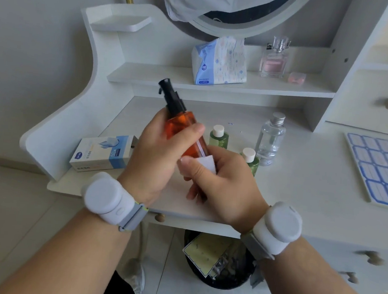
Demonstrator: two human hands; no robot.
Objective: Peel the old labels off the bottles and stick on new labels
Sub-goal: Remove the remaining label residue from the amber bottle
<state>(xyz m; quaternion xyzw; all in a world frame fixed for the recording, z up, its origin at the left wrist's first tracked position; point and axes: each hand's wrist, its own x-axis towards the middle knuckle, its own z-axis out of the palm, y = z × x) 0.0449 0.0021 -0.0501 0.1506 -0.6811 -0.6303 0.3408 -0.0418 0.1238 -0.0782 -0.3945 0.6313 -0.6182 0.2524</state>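
An orange pump bottle [181,125] with a black pump head is held tilted above the desk. My left hand [158,153] wraps around its middle from the left. At the bottle's lower part my right hand [220,183] presses a small white pad or label [208,162] against it with thumb and fingers. Two small green bottles [220,138] [251,161] with cream caps stand just behind my hands. To their right stands a clear bottle [270,140] with a silver cap. A sheet of blue-bordered labels [377,169] lies at the right of the desk.
A blue and white box [103,152] lies at the desk's left. On the shelf stand a tissue pack [219,61], a pink perfume bottle [273,60] and a small pink case [297,78]. Below the desk is a black bin [219,263] holding scraps.
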